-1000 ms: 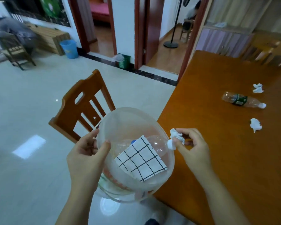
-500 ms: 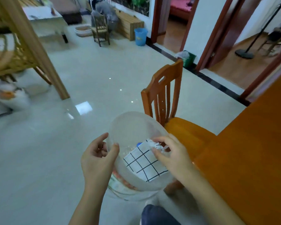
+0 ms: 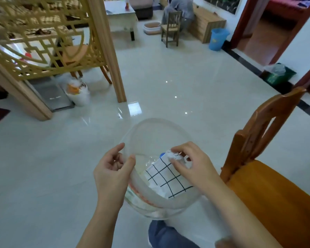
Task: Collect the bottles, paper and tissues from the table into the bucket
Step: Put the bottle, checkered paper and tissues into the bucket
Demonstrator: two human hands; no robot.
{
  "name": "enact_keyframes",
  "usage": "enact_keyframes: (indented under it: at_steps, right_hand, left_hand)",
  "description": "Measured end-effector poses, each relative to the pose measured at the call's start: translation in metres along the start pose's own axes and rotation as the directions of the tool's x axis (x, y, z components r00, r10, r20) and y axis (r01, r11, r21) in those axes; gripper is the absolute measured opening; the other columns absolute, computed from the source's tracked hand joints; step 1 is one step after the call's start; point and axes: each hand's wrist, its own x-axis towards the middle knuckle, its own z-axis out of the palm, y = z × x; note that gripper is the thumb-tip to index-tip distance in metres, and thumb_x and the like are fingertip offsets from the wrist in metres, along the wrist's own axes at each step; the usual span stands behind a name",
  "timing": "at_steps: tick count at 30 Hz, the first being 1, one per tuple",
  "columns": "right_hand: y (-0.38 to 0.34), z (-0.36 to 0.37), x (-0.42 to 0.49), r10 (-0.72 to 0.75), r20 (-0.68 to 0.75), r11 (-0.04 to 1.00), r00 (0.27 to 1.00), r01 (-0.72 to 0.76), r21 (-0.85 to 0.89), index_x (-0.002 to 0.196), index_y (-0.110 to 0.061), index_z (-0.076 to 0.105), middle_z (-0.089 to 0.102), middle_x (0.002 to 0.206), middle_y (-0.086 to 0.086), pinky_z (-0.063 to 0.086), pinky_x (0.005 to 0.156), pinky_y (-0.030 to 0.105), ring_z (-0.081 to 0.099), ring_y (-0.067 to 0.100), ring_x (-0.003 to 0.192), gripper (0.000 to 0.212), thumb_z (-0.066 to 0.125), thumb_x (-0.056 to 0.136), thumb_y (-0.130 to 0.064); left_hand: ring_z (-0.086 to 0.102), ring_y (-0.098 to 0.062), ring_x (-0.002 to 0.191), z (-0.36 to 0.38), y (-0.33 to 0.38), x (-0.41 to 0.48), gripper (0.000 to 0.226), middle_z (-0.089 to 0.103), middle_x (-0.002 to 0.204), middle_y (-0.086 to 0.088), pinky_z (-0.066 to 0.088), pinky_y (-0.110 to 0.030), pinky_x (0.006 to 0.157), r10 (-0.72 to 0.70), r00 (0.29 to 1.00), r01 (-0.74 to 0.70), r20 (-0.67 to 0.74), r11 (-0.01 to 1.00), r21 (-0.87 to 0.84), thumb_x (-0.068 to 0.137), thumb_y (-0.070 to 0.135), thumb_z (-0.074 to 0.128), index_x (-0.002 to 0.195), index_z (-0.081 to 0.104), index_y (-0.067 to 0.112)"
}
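A clear plastic bucket (image 3: 151, 127) hangs over the floor, and my left hand (image 3: 113, 169) pinches its near-left rim. Inside lie a white paper with a black grid (image 3: 166, 178) and a bottle showing only its blue cap (image 3: 162, 155). My right hand (image 3: 190, 162) is inside the bucket's mouth, fingers closed on a crumpled white tissue (image 3: 174, 155) just above the paper. The table is out of view.
A wooden chair (image 3: 263, 140) with an orange seat stands close on the right. My knee in blue trousers (image 3: 161, 233) is below the bucket. A wooden lattice screen (image 3: 48, 38) and its post stand at the far left. Shiny tiled floor lies ahead.
The view has swung left, away from the table. My right hand carried the tissue from the table's edge over the rim and into the bucket. The left hand kept its hold.
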Motion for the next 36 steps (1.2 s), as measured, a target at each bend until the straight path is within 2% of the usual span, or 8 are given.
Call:
enact_keyframes:
  at_steps: [5, 10, 16, 22, 26, 31, 33, 36]
  right_hand:
    - [0.003, -0.004, 0.087, -0.018, 0.058, 0.999, 0.998, 0.016, 0.029, 0.102, -0.029, 0.06, 0.056, 0.098, -0.015, 0.032, 0.076, 0.0, 0.051, -0.005, 0.091, 0.024, 0.064, 0.079, -0.025]
    - [0.013, -0.029, 0.159, -0.026, -0.042, 1.0, 0.999, 0.025, -0.003, 0.103, -0.025, 0.06, 0.056, 0.098, -0.013, 0.034, 0.077, 0.003, 0.052, -0.003, 0.093, 0.024, 0.064, 0.08, -0.022]
    - [0.048, -0.06, 0.236, 0.099, -0.215, 0.995, 0.971, -0.091, 0.045, 0.101, -0.031, 0.059, 0.059, 0.1, -0.011, 0.041, 0.076, 0.012, 0.054, 0.0, 0.094, 0.025, 0.064, 0.079, -0.018]
    - [0.089, -0.078, 0.317, 0.272, -0.316, 0.962, 0.909, -0.246, 0.119, 0.098, -0.035, 0.058, 0.061, 0.1, -0.01, 0.043, 0.075, 0.017, 0.057, 0.001, 0.091, 0.027, 0.064, 0.08, -0.016]
    - [0.105, -0.084, 0.36, 0.412, -0.336, 0.905, 0.847, -0.338, 0.259, 0.098, -0.034, 0.06, 0.062, 0.102, -0.011, 0.043, 0.067, 0.006, 0.056, -0.008, 0.082, 0.027, 0.064, 0.08, -0.014]
    - [0.129, -0.104, 0.39, 0.54, -0.386, 0.831, 0.748, -0.399, 0.388, 0.103, -0.036, 0.06, 0.061, 0.099, -0.012, 0.046, 0.069, 0.009, 0.057, -0.006, 0.076, 0.033, 0.064, 0.08, -0.012]
    - [0.142, -0.114, 0.396, 0.59, -0.399, 0.794, 0.702, -0.413, 0.447, 0.104, -0.038, 0.059, 0.058, 0.099, -0.013, 0.046, 0.06, 0.006, 0.057, -0.007, 0.071, 0.036, 0.064, 0.081, -0.012]
    - [0.166, -0.132, 0.402, 0.693, -0.446, 0.708, 0.567, -0.417, 0.57, 0.104, -0.036, 0.061, 0.059, 0.102, -0.005, 0.042, 0.043, 0.006, 0.058, -0.01, 0.062, 0.034, 0.064, 0.081, -0.011]
  left_hand:
    - [0.044, 0.0, 0.048, 0.025, 0.015, 0.082, 0.033, 0.051, 0.052, 0.018, 0.041, -0.012, 0.051, 0.048, 0.999, -0.048, 0.007, 0.999, 0.019, 0.074, -0.001, 0.066, 0.092, 0.065, 0.027]
    - [0.047, 0.0, 0.05, 0.052, 0.019, 0.152, 0.036, 0.054, 0.055, 0.017, 0.043, -0.011, 0.053, 0.091, 0.996, -0.091, 0.026, 0.996, 0.006, 0.074, -0.002, 0.066, 0.094, 0.065, 0.028]
    - [0.048, 0.001, 0.052, 0.093, 0.011, 0.242, 0.036, 0.056, 0.056, 0.019, 0.042, -0.011, 0.053, 0.09, 0.991, -0.091, 0.099, 0.996, 0.005, 0.076, -0.002, 0.064, 0.092, 0.066, 0.03]
    - [0.048, -0.002, 0.054, 0.149, 0.006, 0.346, 0.036, 0.057, 0.059, 0.017, 0.043, -0.013, 0.051, 0.042, 0.951, -0.034, 0.306, 0.999, -0.032, 0.078, -0.006, 0.059, 0.094, 0.066, 0.025]
    - [0.05, -0.004, 0.055, 0.195, 0.008, 0.409, 0.036, 0.057, 0.059, 0.016, 0.044, -0.014, 0.052, 0.001, 0.889, 0.015, 0.458, 0.999, -0.032, 0.078, -0.008, 0.057, 0.094, 0.067, 0.023]
    - [0.05, -0.002, 0.053, 0.268, 0.008, 0.468, 0.038, 0.057, 0.058, 0.017, 0.043, -0.014, 0.052, -0.043, 0.8, 0.074, 0.599, 0.997, -0.027, 0.078, -0.01, 0.056, 0.092, 0.067, 0.023]
    - [0.048, -0.002, 0.051, 0.3, 0.004, 0.48, 0.038, 0.055, 0.057, 0.018, 0.042, -0.013, 0.05, -0.053, 0.76, 0.077, 0.648, 0.997, -0.01, 0.078, -0.011, 0.056, 0.094, 0.066, 0.022]
    - [0.047, -0.002, 0.051, 0.355, -0.005, 0.49, 0.037, 0.054, 0.056, 0.018, 0.041, -0.014, 0.048, -0.085, 0.694, 0.094, 0.714, 0.995, 0.028, 0.078, -0.01, 0.057, 0.095, 0.066, 0.022]
